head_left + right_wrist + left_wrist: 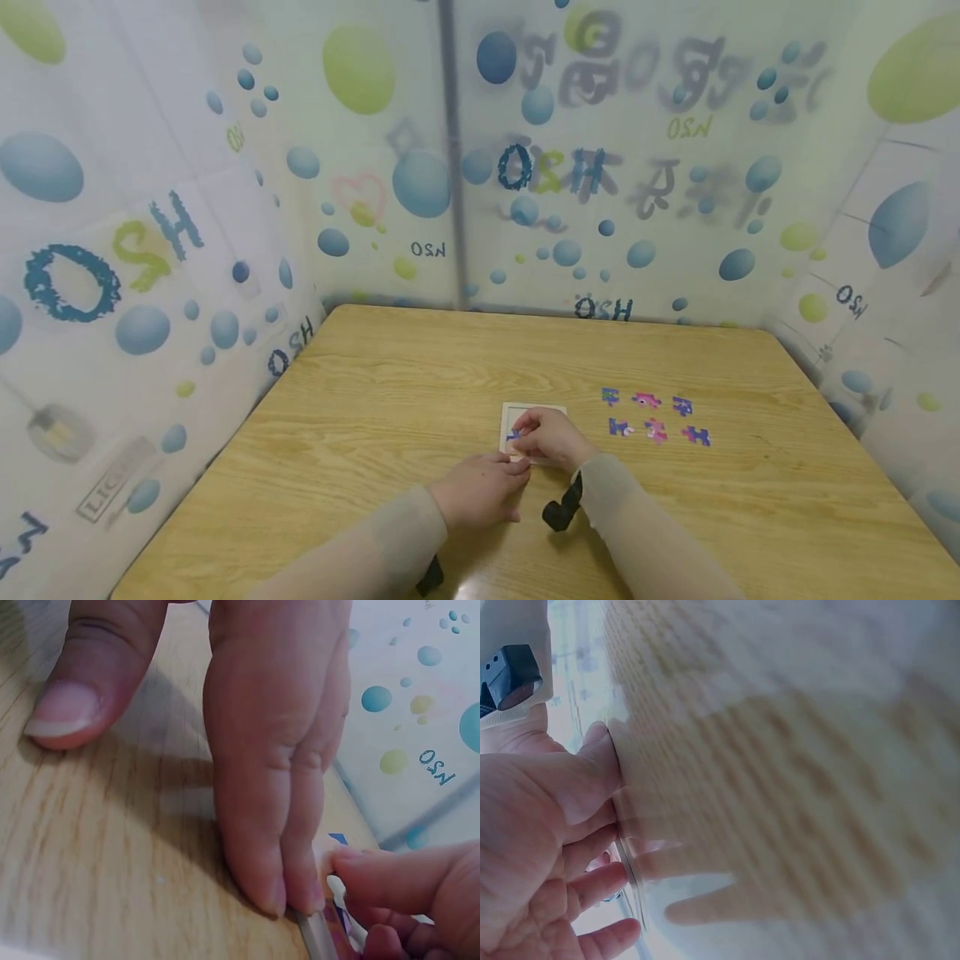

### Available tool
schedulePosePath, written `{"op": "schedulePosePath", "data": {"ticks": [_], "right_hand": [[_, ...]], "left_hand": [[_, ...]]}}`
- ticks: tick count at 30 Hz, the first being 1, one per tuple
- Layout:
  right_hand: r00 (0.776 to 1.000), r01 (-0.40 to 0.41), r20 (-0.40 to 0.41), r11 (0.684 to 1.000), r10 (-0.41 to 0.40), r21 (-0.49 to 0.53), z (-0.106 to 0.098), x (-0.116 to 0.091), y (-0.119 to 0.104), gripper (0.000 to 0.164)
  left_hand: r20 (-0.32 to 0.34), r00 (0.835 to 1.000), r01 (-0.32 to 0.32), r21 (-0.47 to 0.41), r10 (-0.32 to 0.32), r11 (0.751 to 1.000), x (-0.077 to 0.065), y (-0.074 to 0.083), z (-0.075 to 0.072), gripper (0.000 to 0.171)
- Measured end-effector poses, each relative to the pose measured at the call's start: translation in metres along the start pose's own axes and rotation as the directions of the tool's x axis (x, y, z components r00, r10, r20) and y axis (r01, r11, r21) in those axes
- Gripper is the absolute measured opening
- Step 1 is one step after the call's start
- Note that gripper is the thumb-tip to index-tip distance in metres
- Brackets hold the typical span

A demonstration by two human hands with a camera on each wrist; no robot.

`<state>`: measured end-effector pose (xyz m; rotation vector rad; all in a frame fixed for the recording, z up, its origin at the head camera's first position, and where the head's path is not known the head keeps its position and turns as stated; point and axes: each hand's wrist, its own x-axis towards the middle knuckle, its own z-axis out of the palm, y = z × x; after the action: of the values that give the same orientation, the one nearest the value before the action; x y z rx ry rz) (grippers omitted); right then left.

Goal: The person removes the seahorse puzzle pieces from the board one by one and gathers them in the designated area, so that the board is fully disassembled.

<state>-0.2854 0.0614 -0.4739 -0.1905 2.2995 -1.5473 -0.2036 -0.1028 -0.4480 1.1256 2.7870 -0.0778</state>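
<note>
A small pale puzzle tray [506,427] lies on the wooden table in the head view, with a bit of blue and purple puzzle piece [513,436] showing inside its left part. My right hand [551,437] reaches over the tray from the right, thumb and forefinger pinching at that piece; much of it is hidden by the fingers. At the tray's near edge rests my left hand [480,490], fingers nearly straight. The right wrist view shows the left fingertips [271,896] right at the tray's rim [319,937], beside the right hand's curled fingers [405,881].
Several loose puzzle pieces, purple and pink, lie in two rows right of the tray, among them a pink piece [656,431] and a purple piece [696,435]. Patterned curtains [375,208] surround the wooden table [390,375] at its back and sides.
</note>
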Motion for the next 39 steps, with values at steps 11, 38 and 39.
{"op": "schedulePosePath", "data": {"ticks": [11, 38, 39], "right_hand": [[0.999, -0.012, 0.036, 1.0, 0.011, 0.025, -0.0029, -0.0008, 0.0, 0.017], [0.995, -0.032, 0.092, 0.999, 0.029, 0.029, -0.0097, -0.0047, -0.0026, 0.014], [0.995, -0.036, 0.09, 0.999, 0.033, 0.03, -0.0097, -0.0042, -0.0022, 0.014]], "left_hand": [[-0.01, 1.0, 0.004, -0.002, -0.004, 1.0, -0.0007, 0.0003, -0.0003, 0.059], [0.002, 1.0, 0.015, -0.02, -0.015, 1.0, -0.0001, -0.0003, 0.0024, 0.06], [0.0, 1.0, 0.014, -0.019, -0.014, 1.0, -0.0001, -0.0005, 0.0025, 0.06]]}}
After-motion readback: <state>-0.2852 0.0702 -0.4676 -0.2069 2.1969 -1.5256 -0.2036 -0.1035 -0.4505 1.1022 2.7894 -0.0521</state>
